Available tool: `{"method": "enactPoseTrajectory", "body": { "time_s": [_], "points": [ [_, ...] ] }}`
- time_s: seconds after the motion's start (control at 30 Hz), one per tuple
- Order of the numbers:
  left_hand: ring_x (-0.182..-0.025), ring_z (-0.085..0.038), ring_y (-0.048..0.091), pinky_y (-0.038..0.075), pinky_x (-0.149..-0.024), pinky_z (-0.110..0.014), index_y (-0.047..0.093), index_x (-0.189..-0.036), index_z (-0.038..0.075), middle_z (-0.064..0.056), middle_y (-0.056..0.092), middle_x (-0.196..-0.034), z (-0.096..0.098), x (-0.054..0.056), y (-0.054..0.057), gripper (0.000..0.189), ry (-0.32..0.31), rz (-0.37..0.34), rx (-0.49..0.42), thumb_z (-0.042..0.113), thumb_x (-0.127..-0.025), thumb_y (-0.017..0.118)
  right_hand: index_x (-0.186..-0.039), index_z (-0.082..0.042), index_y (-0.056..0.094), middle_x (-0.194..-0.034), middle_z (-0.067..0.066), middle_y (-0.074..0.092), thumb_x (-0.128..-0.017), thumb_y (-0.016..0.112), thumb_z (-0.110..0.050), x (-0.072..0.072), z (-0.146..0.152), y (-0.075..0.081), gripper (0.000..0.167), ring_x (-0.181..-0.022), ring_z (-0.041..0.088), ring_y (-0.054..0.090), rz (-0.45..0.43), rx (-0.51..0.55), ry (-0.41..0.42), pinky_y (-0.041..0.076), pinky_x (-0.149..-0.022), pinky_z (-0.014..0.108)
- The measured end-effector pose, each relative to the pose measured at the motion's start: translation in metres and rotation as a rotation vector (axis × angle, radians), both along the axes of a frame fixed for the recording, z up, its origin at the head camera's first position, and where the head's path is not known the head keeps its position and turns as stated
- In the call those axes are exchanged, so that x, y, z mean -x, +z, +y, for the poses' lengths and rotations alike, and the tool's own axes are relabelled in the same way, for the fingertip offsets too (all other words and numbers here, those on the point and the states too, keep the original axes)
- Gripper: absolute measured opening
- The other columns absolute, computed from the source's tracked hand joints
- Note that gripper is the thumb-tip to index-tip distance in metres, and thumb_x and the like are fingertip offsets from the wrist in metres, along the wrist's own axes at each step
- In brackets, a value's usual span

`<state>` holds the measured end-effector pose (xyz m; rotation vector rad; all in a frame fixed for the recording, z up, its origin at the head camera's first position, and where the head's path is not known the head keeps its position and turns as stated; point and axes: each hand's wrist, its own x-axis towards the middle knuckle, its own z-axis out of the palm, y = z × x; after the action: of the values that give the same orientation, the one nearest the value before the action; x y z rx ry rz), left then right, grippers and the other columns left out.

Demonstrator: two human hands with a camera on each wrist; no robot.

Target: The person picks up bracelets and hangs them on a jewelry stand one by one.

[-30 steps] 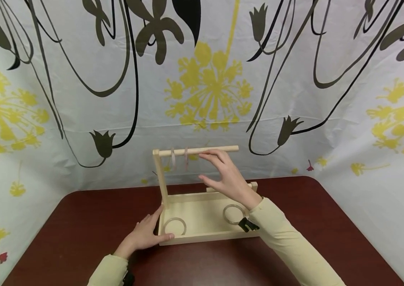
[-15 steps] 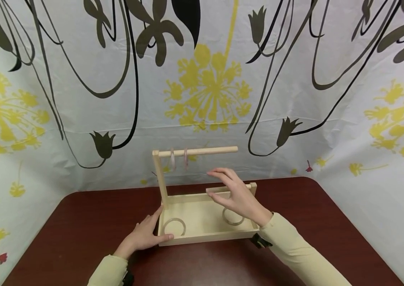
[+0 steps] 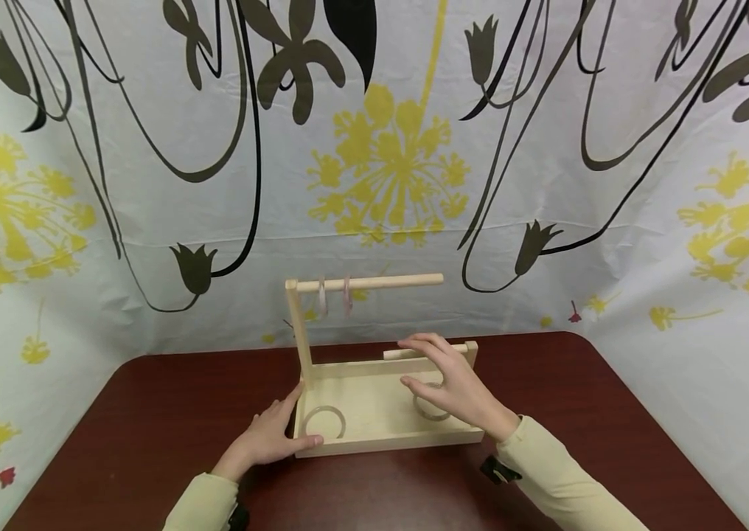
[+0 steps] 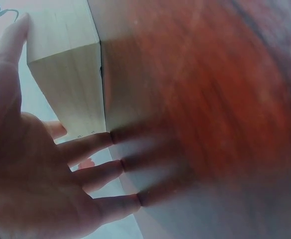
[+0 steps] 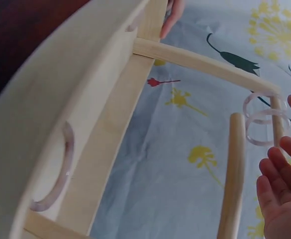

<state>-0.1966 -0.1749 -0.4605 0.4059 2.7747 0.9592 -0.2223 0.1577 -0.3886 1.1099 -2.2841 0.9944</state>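
Note:
My left hand rests at the left front corner of a pale wooden tray stand. Its thumb lies on the front rim, while the straight fingers reach along the left side and down to the table in the left wrist view. Over the tray's right part hovers my right hand, fingers loosely bent and nothing in them. Two pale bangles hang from the upper rod, one whitish and one pinkish. Inside the tray lie a left bangle and a right bangle, the latter partly hidden by my right hand in the head view.
The upper rod runs rightward from a tall post and ends free. A shorter, lower rod points left from a short post. Dark red table surrounds the stand; a flower-patterned cloth hangs behind.
My right hand has come down from beside the upper rod to over the tray's right part, leaving both bangles hanging there. My left hand stays at the corner.

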Motion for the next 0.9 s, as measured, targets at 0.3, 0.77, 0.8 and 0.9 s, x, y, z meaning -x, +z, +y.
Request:
{"method": "enactPoseTrajectory", "body": {
  "time_s": [0.3, 0.77, 0.8, 0.9],
  "points": [
    [-0.132, -0.057, 0.024, 0.016, -0.096, -0.076, 0.018, -0.154, 0.003, -0.031, 0.033, -0.146, 0.001, -0.001, 0.000, 0.103, 0.005, -0.013, -0.006, 0.048, -0.081, 0.075, -0.129, -0.010, 0.059, -0.127, -0.001, 0.054, -0.088, 0.074, -0.021, -0.006, 0.012, -0.015, 0.045, -0.117, 0.017, 0.052, -0.018, -0.020, -0.027, 0.046, -0.091, 0.039],
    [-0.132, -0.057, 0.024, 0.016, -0.097, -0.076, 0.018, -0.154, 0.002, -0.032, 0.033, -0.145, 0.000, -0.001, 0.000, 0.103, 0.008, -0.022, -0.002, 0.048, -0.081, 0.075, -0.125, -0.013, 0.061, -0.125, 0.005, 0.056, -0.082, 0.078, -0.013, -0.011, 0.023, -0.038, 0.047, -0.116, 0.018, 0.053, -0.005, -0.022, -0.035, 0.043, -0.094, 0.030],
    [-0.132, -0.057, 0.024, 0.016, -0.097, -0.076, 0.018, -0.154, 0.002, -0.032, 0.033, -0.146, 0.000, -0.001, 0.000, 0.103, 0.007, -0.021, 0.000, 0.048, -0.081, 0.075, -0.125, -0.014, 0.061, -0.125, 0.003, 0.056, -0.081, 0.079, -0.012, -0.011, 0.024, -0.040, 0.047, -0.116, 0.017, 0.053, -0.012, -0.016, -0.043, 0.043, -0.094, 0.029],
    [-0.132, -0.057, 0.024, 0.017, -0.097, -0.076, 0.018, -0.154, 0.002, -0.031, 0.033, -0.146, 0.001, 0.000, 0.000, 0.104, 0.004, -0.017, 0.004, 0.048, -0.081, 0.075, -0.123, -0.015, 0.062, -0.124, 0.004, 0.057, -0.079, 0.080, -0.009, -0.012, 0.026, -0.047, 0.047, -0.115, 0.017, 0.054, -0.027, 0.000, -0.058, 0.044, -0.093, 0.031]
  ]
}}
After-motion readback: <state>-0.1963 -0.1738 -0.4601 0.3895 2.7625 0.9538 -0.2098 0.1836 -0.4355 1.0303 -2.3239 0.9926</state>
